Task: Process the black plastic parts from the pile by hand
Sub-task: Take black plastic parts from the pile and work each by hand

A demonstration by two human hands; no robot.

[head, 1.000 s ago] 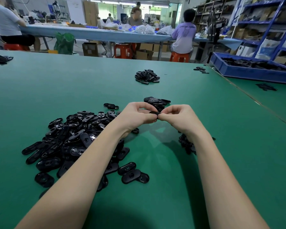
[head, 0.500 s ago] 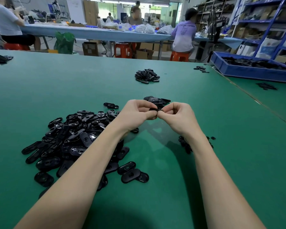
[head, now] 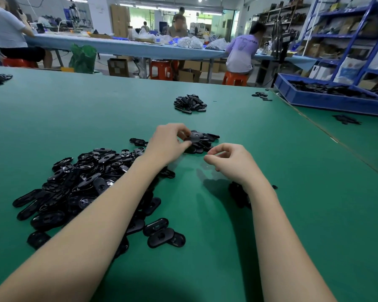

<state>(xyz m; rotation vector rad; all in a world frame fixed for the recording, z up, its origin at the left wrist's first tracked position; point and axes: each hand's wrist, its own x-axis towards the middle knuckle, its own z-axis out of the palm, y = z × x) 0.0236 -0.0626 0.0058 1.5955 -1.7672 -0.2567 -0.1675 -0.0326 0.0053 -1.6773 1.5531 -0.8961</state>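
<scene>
Bench entry: 2 bare hands, black plastic parts on a green table point(head: 271, 214).
Left hand point(head: 168, 144) pinches 1 black part point(head: 195, 137) between thumb and fingers, above a small stack point(head: 205, 142). Right hand point(head: 229, 161) holds nothing visible, fingers loosely curled, apart from the left. Large pile point(head: 79, 186) lies under the left forearm; another heap point(head: 190, 103) sits farther back; blue tray point(head: 327, 99) at far right.

factory assembly floor | green worktables point(head: 271, 171) | blue parts bin point(head: 327, 101) | storage racks point(head: 347, 35) | seated workers point(head: 242, 53)
</scene>
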